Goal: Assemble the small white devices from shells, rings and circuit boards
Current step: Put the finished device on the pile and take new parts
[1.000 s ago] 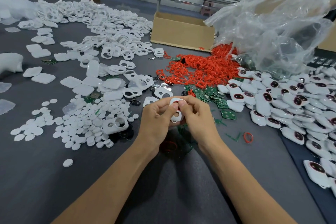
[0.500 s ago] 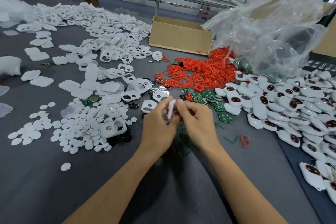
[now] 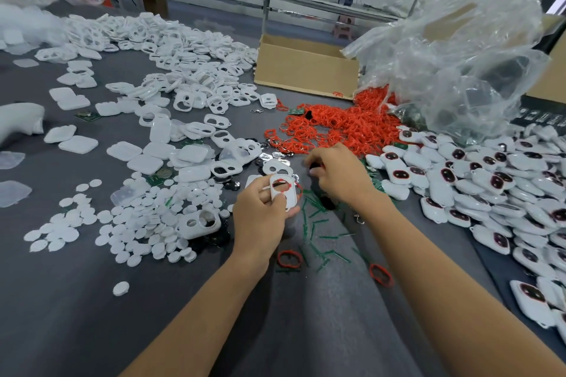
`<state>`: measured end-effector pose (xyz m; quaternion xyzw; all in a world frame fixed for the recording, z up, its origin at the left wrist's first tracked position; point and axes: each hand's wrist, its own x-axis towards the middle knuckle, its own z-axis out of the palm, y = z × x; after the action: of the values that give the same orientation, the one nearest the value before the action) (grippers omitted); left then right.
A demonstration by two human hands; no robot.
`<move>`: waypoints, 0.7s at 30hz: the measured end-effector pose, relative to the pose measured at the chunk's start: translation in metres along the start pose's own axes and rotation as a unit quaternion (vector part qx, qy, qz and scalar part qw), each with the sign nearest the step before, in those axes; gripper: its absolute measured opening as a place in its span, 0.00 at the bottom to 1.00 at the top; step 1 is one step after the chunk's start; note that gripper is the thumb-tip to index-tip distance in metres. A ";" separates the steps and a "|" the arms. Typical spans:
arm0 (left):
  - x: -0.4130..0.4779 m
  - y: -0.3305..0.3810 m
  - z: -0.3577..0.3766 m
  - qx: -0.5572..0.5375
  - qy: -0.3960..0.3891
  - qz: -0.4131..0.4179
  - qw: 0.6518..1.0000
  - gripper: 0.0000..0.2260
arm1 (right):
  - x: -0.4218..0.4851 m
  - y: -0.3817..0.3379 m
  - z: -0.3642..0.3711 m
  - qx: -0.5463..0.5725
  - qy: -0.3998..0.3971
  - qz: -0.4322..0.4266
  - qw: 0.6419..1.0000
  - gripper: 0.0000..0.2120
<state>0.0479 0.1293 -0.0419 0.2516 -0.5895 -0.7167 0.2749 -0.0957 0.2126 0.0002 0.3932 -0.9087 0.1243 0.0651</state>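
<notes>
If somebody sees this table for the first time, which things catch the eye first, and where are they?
Most likely the bright heap of red rings at the middle back of the grey table, beside a crumpled clear plastic bag. Next, the spread of white devices with dark windows along the right side. In front, the left hand grips a white shell with a red ring at its opening.

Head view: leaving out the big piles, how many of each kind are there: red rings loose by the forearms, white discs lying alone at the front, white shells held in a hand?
Red rings: 2
White disc: 1
White shell, in the left hand: 1
Total: 4
</notes>
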 end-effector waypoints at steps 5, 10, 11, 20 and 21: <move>0.001 0.000 0.002 0.021 0.010 0.005 1.000 0.13 | -0.042 -0.019 -0.016 0.554 0.046 0.034 0.831 0.06; 0.000 0.000 0.002 0.034 0.007 0.011 0.999 0.13 | -0.067 -0.030 -0.013 0.802 -0.041 0.122 0.583 0.11; 0.000 0.000 0.002 0.036 0.006 0.012 0.999 0.13 | -0.069 -0.032 -0.012 0.813 -0.048 0.136 0.565 0.11; -0.002 0.001 0.002 0.040 0.003 0.021 0.999 0.12 | -0.071 -0.035 -0.011 0.849 -0.064 0.101 0.515 0.12; -0.002 0.001 0.003 0.036 0.002 0.019 0.999 0.12 | -0.071 -0.035 -0.011 0.840 -0.055 0.100 0.530 0.11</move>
<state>0.0476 0.1324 -0.0400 0.2510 -0.6188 -0.6894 0.2806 -0.0214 0.2420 0.0018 0.1788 -0.4202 0.8141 -0.3587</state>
